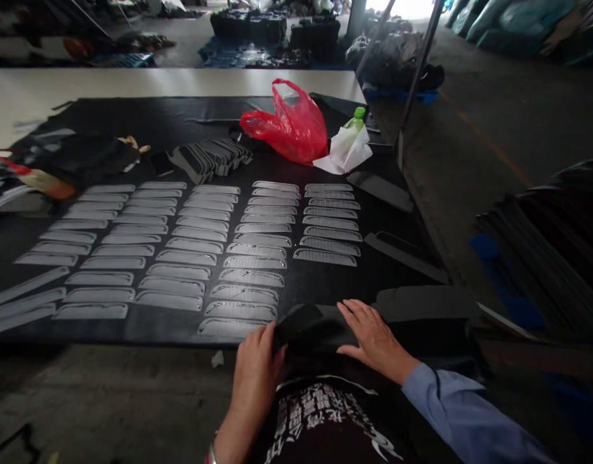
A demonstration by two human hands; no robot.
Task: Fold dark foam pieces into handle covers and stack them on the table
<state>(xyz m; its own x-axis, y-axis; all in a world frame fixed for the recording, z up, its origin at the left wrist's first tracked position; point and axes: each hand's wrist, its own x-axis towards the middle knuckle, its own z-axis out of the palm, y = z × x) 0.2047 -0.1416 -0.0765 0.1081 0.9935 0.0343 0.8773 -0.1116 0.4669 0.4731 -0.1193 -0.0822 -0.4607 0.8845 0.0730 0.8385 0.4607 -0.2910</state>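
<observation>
At the near table edge, my left hand has its fingers curled round the left end of a dark, flat sheet-like piece. My right hand lies over the right end of that piece, fingers stretched out and thumb apart. The piece's underside and lower edge are hidden against my dark apron. Just beyond, rows of grey strips with curved upper edges lie on the black table cover; some have shiny wet-looking lines along them. More dark flat pieces rest to the right of my right hand.
A red plastic bag and a green-capped bottle wrapped in white stand at the back. Left of them is a bundle of dark strips. A yellowish bottle with red nozzle lies far left. Stacked sheets stand at the right.
</observation>
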